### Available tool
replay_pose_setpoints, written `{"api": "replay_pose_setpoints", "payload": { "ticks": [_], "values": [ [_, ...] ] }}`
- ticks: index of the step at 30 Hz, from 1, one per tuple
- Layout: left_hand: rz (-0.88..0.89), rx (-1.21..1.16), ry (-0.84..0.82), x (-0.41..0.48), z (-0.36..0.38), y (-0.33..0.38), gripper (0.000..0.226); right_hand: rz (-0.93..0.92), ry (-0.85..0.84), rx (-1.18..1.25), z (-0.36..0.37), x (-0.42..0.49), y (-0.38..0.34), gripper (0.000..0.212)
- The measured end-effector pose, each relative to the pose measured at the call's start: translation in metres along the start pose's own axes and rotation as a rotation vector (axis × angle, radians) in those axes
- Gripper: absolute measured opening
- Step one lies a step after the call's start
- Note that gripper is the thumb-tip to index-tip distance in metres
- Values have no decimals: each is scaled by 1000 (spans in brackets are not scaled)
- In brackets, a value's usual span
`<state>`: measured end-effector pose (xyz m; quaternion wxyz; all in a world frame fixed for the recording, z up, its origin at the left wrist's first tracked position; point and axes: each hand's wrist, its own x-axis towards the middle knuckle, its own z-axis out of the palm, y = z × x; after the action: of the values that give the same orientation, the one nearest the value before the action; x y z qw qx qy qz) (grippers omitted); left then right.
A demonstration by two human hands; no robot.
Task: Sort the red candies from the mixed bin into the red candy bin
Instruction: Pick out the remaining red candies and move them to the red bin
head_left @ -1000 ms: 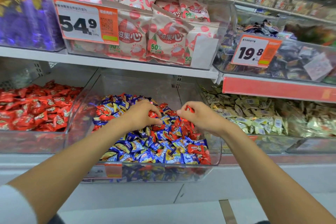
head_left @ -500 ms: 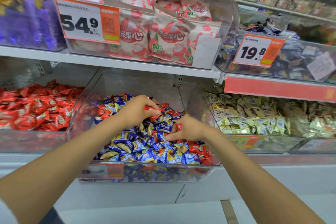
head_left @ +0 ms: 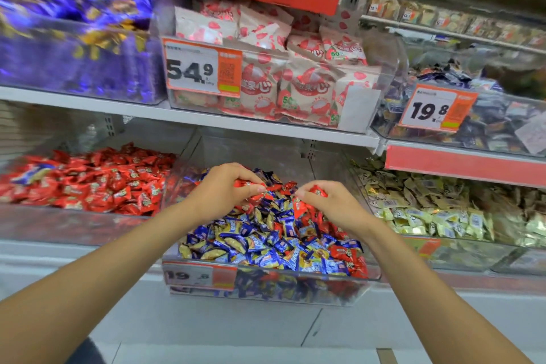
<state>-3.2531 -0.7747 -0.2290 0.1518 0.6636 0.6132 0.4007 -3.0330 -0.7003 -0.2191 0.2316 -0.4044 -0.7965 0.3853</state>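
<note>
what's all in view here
mixed bin: one, clear, lower centre
blue candies: many, blue, mixed bin
red candies: many, red, left bin and mixed bin
red candy bin: one, clear, lower left
pale candies: many, gold, lower right bin
dark candies: many, upper right bin
bags: several, pink and white, upper centre
purple packs: many, blurred, upper left
price tags: several, white and orange, bin fronts
left hand: one, grips red candies
right hand: one, pinches a red candy

left forearm (head_left: 118, 260) stretched forward from lower left | left hand (head_left: 223, 195) knuckles up, fingers curled round red candies (head_left: 249, 185) | right forearm (head_left: 428, 289) stretched forward from lower right | right hand (head_left: 335, 205) pinches red candy (head_left: 317, 191) | hands near, not touching
</note>
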Motion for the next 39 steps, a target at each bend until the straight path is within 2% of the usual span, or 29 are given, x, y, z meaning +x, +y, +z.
{"api": "replay_pose_setpoints", "payload": {
  "ticks": [4,7,11,14,16,18,21,23,25,26,28,30,33,36,39],
  "values": [
    [-24,62,107,-23,-39,-11,9,-116,35,65,34,-3,-38,17],
    [-49,125,237,-51,-86,-30,4,-207,1,135,66,3,-75,16],
    [-163,191,432,-83,-157,-71,5,-311,-55,109,123,34,-121,17],
    [-266,271,490,-85,-194,-106,6,-373,-45,32,168,70,-152,20],
    [-317,263,460,-76,-204,-123,12,-380,-30,-17,195,97,-166,20],
    [-293,199,332,-62,-205,-131,24,-362,-35,-63,214,120,-176,18],
    [-340,36,205,-60,-211,-140,41,-353,-147,-261,222,139,-177,38],
    [-373,90,211,-73,-222,-159,49,-355,-150,-368,217,141,-167,43],
    [-392,245,236,-91,-232,-183,69,-357,-122,-417,212,141,-152,36],
    [-393,306,222,-99,-234,-191,71,-356,-114,-429,210,140,-147,33],
    [-433,303,240,-108,-231,-202,49,-362,-99,-411,211,140,-143,27],
    [-456,239,347,-111,-226,-205,37,-377,-105,-393,215,140,-143,23],
    [-458,262,481,-112,-225,-198,35,-378,-116,-419,215,138,-144,19],
    [-429,218,521,-110,-222,-185,39,-380,-86,-360,209,132,-143,18],
    [-334,215,533,-102,-211,-160,32,-436,-4,-355,195,118,-139,17]
  ]
}}
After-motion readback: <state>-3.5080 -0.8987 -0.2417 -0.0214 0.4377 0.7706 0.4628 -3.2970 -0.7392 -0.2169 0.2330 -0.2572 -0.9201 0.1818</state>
